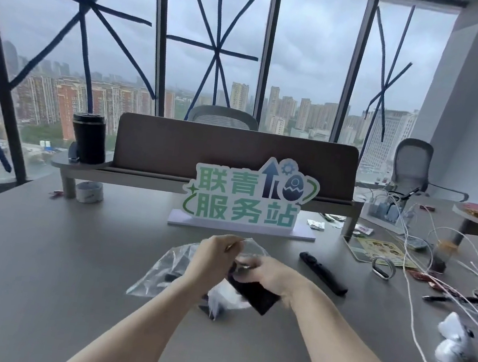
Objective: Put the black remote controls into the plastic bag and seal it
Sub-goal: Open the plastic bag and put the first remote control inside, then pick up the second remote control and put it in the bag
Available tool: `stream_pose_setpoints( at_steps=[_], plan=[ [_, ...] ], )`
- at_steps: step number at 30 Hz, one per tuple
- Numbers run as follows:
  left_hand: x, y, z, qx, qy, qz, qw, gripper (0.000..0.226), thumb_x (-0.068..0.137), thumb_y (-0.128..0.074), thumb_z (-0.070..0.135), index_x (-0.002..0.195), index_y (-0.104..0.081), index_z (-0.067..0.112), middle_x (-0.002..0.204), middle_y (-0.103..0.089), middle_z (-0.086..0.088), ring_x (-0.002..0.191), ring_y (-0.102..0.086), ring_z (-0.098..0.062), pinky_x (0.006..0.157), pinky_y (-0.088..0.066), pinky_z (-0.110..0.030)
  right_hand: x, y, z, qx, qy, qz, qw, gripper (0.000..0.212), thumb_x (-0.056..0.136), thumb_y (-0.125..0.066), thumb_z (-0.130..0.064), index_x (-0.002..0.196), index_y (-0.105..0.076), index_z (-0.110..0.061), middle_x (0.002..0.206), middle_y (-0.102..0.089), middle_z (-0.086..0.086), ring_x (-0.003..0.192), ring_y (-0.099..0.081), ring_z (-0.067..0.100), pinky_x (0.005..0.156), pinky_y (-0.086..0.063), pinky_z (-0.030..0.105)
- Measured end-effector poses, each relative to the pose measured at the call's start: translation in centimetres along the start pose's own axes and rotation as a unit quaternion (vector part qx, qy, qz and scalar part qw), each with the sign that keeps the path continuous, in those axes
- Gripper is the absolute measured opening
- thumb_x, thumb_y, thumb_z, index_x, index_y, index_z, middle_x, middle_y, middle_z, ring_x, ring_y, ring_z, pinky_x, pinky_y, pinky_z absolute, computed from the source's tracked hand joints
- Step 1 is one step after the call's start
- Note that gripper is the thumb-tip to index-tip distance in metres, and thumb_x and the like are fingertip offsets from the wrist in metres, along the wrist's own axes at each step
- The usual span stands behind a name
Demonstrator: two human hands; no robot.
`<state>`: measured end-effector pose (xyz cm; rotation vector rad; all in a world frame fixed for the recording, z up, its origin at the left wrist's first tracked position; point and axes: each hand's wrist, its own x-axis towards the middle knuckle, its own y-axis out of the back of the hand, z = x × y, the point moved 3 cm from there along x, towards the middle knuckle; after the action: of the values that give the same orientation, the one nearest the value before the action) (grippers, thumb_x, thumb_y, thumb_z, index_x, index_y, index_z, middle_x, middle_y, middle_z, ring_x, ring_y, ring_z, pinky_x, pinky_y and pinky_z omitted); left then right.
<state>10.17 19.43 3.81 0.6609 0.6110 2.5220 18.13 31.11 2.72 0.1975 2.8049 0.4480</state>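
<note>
Hands [215,259] before sign [247,197] "联青服务站"

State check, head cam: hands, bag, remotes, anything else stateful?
left hand: pinching the bag's upper edge, raised.
right hand: gripping a black remote.
plastic bag: unsealed, mostly on the desk.
held remote: tilted, front end at the bag's mouth.
second remote: flat on the desk, outside the bag.
black tumbler: upright, lid on.
</note>
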Motion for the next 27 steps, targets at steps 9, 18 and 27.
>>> stream_pose_setpoints(
  at_steps=[9, 18, 27],
  plan=[
    [-0.8, 0.1, -2.9, 0.023, 0.032, 0.016, 0.999, 0.024, 0.091, -0.053, 0.022, 0.106, -0.072, 0.021, 0.107, -0.073, 0.005, 0.095, -0.068, -0.022, 0.076, -0.045, -0.024, -1.7, 5.3, 4.5, 0.050, -0.007, 0.144, 0.988, 0.020, 0.094, -0.051, 0.001, 0.094, -0.071, -0.004, 0.092, -0.070, 0.012, 0.072, -0.064, 0.017, 0.066, -0.055, 0.028],
    [-0.5, -0.9, -1.4, 0.031, 0.012, 0.019, 0.999, 0.024, 0.090, -0.054, 0.027, 0.104, -0.073, 0.023, 0.102, -0.073, 0.012, 0.094, -0.063, -0.007, 0.079, -0.042, -0.021, -1.3, 4.3, 7.0, -0.253, -0.066, 0.229, 0.937, 0.028, 0.085, -0.062, -0.039, 0.104, -0.066, -0.020, 0.110, -0.067, 0.000, 0.094, -0.061, 0.019, 0.077, -0.050, 0.030],
    [-1.9, -1.8, -3.7, 0.105, 0.022, -0.040, 0.993, 0.039, 0.085, -0.058, 0.031, 0.047, -0.052, 0.027, 0.040, -0.045, 0.008, 0.043, -0.038, -0.006, 0.050, -0.035, -0.028, 1.0, 13.3, 12.4, -0.361, -0.198, 0.316, 0.855, 0.050, 0.101, -0.033, -0.041, 0.150, -0.033, -0.026, 0.158, -0.032, 0.011, 0.143, -0.030, 0.033, 0.109, -0.033, 0.046]
  ],
)
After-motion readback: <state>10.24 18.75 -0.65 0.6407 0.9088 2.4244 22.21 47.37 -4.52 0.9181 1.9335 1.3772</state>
